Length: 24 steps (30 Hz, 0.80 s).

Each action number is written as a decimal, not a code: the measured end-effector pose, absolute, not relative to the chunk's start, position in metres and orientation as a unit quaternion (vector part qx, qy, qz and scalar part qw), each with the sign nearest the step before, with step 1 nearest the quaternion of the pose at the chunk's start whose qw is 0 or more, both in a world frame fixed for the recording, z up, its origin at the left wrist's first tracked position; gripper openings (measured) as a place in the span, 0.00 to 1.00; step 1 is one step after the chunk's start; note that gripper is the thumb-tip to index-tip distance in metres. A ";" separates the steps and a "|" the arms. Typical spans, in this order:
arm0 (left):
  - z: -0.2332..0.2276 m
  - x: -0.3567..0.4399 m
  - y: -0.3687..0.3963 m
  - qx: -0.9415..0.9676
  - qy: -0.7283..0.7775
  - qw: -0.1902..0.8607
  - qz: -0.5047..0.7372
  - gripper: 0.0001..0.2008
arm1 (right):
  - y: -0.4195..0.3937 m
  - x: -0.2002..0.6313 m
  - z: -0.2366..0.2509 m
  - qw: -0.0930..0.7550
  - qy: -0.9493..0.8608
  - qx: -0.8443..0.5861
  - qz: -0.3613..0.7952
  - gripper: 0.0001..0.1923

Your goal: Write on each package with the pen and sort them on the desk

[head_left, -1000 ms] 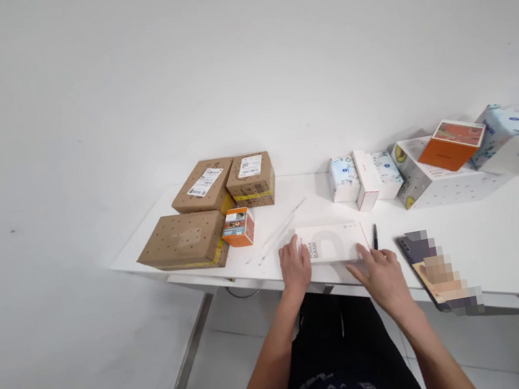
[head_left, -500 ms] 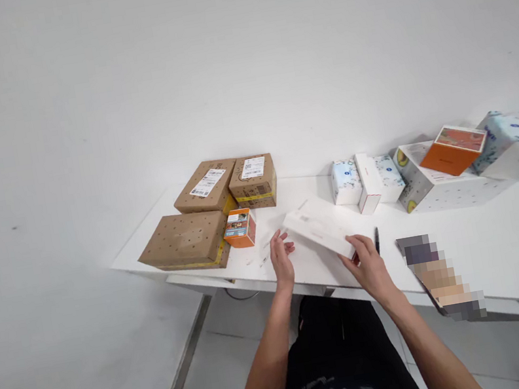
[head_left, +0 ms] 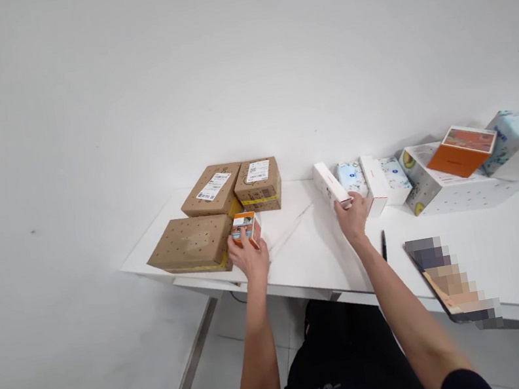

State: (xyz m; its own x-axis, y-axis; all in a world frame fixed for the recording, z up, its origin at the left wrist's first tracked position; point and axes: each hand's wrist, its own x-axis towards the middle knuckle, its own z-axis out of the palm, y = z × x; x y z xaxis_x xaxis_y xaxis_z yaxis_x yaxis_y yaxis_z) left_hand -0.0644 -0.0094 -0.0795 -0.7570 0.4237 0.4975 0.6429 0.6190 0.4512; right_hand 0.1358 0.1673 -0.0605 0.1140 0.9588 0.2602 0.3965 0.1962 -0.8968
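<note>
My left hand (head_left: pixel 251 257) has its fingers wrapped over a small orange box (head_left: pixel 242 218) with a picture label on top. That box stands on the table beside a brown carton. Farther right, my right hand (head_left: pixel 354 218) grips the near end of a long white box (head_left: pixel 330 182), which stands on its narrow side. Just right of the white box is a blue-and-white patterned pack (head_left: pixel 352 177), followed by a second white box (head_left: pixel 374 180) and another patterned pack (head_left: pixel 395 180).
Brown cartons, a front one (head_left: pixel 190 242), a labelled one (head_left: pixel 211 189) and a smaller one (head_left: pixel 258 185), sit at the left. A larger box (head_left: pixel 458 193) at the right bears an orange box (head_left: pixel 462 150). A black pen (head_left: pixel 384 245) and a tablet-like device (head_left: pixel 448 282) lie near the front edge.
The white box has gone from the table's middle to the left side of the patterned pack, carried by my right hand. My left hand has moved left and closed on the small orange box.
</note>
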 end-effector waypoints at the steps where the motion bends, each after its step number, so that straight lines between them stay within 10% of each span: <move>1: -0.081 -0.068 -0.009 -0.304 -0.882 0.167 -0.320 0.29 | 0.167 0.133 -0.063 0.492 -0.590 -0.564 0.303 0.25; 7: -0.082 -0.075 -0.004 -0.290 -0.868 0.157 -0.371 0.22 | 0.153 0.135 -0.068 0.474 -0.648 -0.524 0.284 0.23; 15: -0.088 -0.027 -0.003 -0.377 -0.819 0.128 -0.413 0.20 | 0.168 0.139 -0.043 0.203 -0.825 -0.526 0.032 0.24; 24: -0.088 0.055 -0.005 -0.508 -0.752 0.102 -0.407 0.24 | 0.165 0.135 -0.042 0.185 -0.813 -0.552 0.005 0.22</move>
